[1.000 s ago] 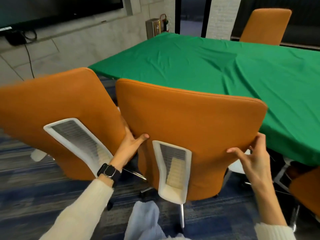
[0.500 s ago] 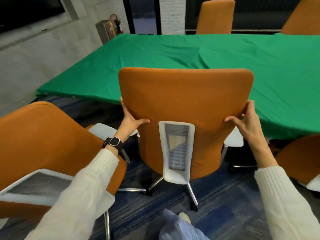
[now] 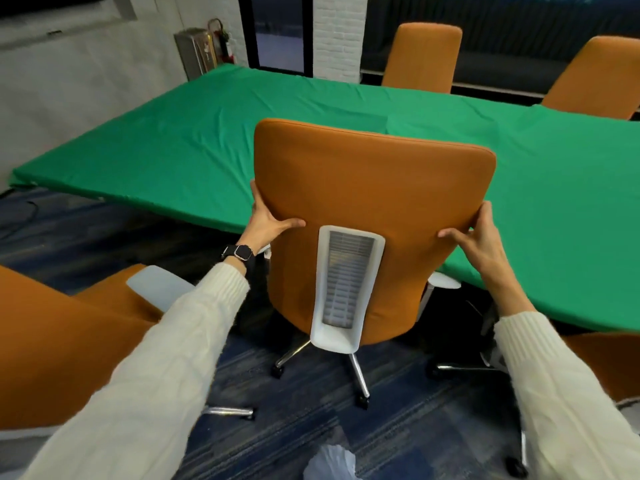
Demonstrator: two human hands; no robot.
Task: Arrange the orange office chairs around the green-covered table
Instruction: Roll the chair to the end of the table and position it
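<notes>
An orange office chair (image 3: pixel 367 188) with a white mesh spine faces the green-covered table (image 3: pixel 214 133), its backrest toward me. My left hand (image 3: pixel 266 220) grips the backrest's left edge and my right hand (image 3: pixel 481 237) grips its right edge. The chair's seat is hidden behind the backrest, close to the table's near edge. A second orange chair (image 3: pixel 52 348) stands at my lower left. A third orange chair (image 3: pixel 609 362) shows at the lower right. Two more orange chairs, one (image 3: pixel 422 57) and another (image 3: pixel 595 77), stand along the far side.
Dark blue patterned carpet (image 3: pixel 311 417) covers the floor. A grey cabinet (image 3: pixel 195 50) with a fire extinguisher stands against the back wall near a dark doorway. A cable (image 3: pixel 20 216) lies on the floor at the left.
The held chair has rolled forward toward the table's near edge. The view has swung, so the second chair sits lower at my left and another far chair shows at the right.
</notes>
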